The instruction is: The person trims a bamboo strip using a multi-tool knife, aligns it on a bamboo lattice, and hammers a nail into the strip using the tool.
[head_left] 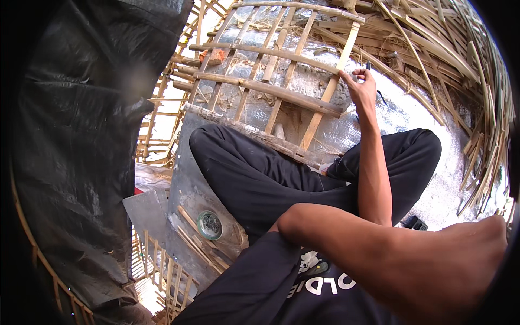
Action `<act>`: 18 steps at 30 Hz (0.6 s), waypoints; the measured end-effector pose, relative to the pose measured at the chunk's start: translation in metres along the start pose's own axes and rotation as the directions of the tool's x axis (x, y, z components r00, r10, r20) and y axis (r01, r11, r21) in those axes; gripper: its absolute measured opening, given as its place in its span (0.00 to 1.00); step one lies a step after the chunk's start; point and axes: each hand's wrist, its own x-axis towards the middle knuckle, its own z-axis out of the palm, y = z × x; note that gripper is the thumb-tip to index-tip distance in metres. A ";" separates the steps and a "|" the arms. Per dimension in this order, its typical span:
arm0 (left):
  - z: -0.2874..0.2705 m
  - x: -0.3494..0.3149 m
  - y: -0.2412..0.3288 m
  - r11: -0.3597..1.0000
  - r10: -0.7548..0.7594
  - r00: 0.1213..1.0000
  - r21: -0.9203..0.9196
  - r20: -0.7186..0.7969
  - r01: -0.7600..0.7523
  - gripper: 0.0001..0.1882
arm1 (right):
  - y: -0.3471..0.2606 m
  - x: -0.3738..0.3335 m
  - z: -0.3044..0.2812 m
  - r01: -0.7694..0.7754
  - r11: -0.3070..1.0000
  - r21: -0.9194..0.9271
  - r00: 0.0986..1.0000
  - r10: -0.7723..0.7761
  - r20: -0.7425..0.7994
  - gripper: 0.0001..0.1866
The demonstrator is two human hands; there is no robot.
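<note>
My right hand reaches out over a bamboo lattice frame. One digit is at the end of a crosspiece, where it meets the pale outer strip. The other fingers are curled, and a thin black strip shows on both sides of them; its kind is hard to make out. My left arm is bent across my body, with its elbow over my lap. Near the right rim, my left hand is only partly visible and blurred, so its fingers do not show.
Dry leaf stalks are heaped at the far right. A black plastic sheet hangs at left. Beside my crossed legs, a round dish sits near thin sticks and a grey board. Shiny silver sheeting lies beneath the frame.
</note>
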 end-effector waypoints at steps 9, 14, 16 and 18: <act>-0.003 0.001 -0.001 1.000 0.007 0.999 -0.008 -0.036 -0.008 0.12 | 0.009 0.006 0.000 0.034 0.999 0.018 0.999 -0.033 -0.030 0.32; -0.013 -0.008 -0.007 1.000 -0.009 0.999 0.018 -0.050 0.010 0.13 | 0.006 0.004 0.000 0.009 1.000 0.019 1.000 -0.009 -0.006 0.32; -0.020 -0.014 -0.006 0.999 -0.016 0.997 0.036 -0.080 0.019 0.13 | 0.002 0.001 0.003 0.004 0.999 0.032 1.000 -0.004 -0.001 0.32; -0.031 -0.022 0.000 1.000 0.000 0.988 0.030 -0.153 0.005 0.13 | 0.008 0.005 0.006 0.041 0.999 0.029 0.999 -0.041 -0.009 0.32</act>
